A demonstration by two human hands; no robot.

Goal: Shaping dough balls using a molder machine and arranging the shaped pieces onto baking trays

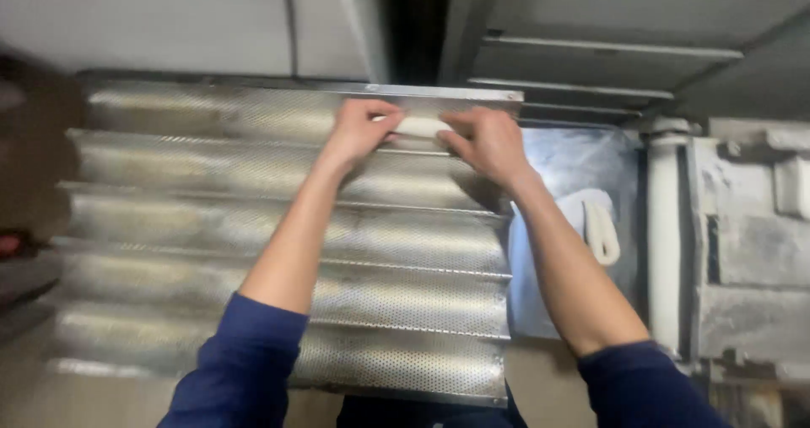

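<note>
We look straight down on a perforated metal baguette tray (278, 251), its long troughs running left to right and its nearest edge close to our waist. Both our forearms reach out over it, dark blue sleeves (240, 360) pushed up above the elbows. Our left hand (361, 128) and right hand (485, 141) meet at the far end of the tray, over the second trough from the back. Between them lies a short pale piece of dough (419, 127), stretched sideways along the trough. The left hand's fingers curl over one end of the dough, the right hand's fingers over the other; each hand is closed on its end, and the two hands stand near one another with only the middle of the dough showing between them. The dough rests on or just above the tray's metal; we cannot tell which. To the right of the tray a blue-white sheet (574, 166) covers a surface, and on it lies another pale roll of dough (601, 230), well apart from the hands. Further right stands a flour-dusted grey machine (751, 251). The view is somewhat blurred.
</note>
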